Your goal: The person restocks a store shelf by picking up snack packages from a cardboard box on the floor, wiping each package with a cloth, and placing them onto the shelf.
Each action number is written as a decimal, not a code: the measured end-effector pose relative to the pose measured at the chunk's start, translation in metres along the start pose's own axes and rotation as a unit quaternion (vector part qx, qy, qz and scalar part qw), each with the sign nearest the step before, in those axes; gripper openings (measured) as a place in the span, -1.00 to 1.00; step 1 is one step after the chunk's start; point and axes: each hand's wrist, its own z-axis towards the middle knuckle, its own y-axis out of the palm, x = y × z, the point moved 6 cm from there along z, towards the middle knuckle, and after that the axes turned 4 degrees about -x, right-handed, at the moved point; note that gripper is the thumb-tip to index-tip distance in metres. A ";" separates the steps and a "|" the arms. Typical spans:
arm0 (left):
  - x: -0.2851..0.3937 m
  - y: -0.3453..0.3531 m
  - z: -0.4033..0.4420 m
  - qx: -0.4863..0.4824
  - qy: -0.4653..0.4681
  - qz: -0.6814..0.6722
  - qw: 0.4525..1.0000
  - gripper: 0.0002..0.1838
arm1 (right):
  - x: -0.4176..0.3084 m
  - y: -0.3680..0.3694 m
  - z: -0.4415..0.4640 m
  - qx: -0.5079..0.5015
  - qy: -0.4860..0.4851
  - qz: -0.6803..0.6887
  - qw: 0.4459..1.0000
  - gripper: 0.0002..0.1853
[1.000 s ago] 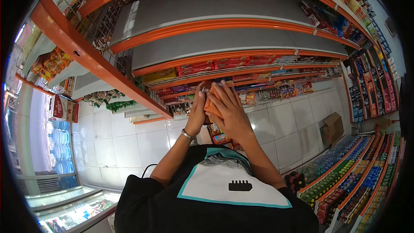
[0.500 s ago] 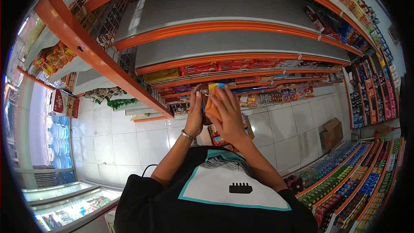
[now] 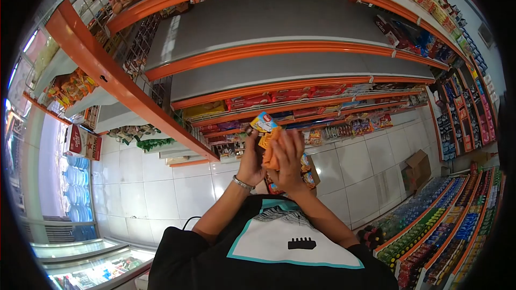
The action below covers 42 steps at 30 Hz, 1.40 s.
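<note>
Both hands are close together in front of the chest, below the shelves. My left hand (image 3: 250,162), with a metal watch at the wrist, is wrapped round the left side of a snack package (image 3: 264,123) whose blue, white and yellow top shows above the fingers. My right hand (image 3: 287,157) presses an orange cloth (image 3: 271,157) against the package from the right, its fingers bent and slightly blurred. The lower part of the package is hidden by the cloth and the hands.
Ahead are shelves with orange edges (image 3: 236,51), with red packages (image 3: 301,94) lower down. A slanted orange post (image 3: 107,80) stands at left. Below the hands is a box of snack packs (image 3: 307,171). An open carton (image 3: 416,169) and bottle rows (image 3: 430,220) are at right.
The package top has come into fuller view between the hands, tilted left. My right hand and the cloth have moved down a little, and its fingers are more bent.
</note>
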 end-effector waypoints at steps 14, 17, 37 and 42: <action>0.008 0.007 -0.015 -0.013 -0.086 0.104 0.991 -0.50 | 0.061 0.005 0.007 -0.006 0.293 0.426 0.856 -0.49; -0.002 0.007 -0.013 -0.035 -0.093 0.084 0.991 -0.40 | 0.068 0.028 -0.015 0.040 0.431 0.676 0.597 -0.43; 0.080 0.031 -0.018 -0.133 0.150 0.487 0.850 -0.15 | 0.064 0.023 -0.027 0.015 0.446 0.768 0.460 -0.30; 0.091 0.046 -0.027 -0.147 0.077 0.720 0.674 0.15 | 0.067 0.034 -0.033 0.019 0.480 0.664 0.572 -0.38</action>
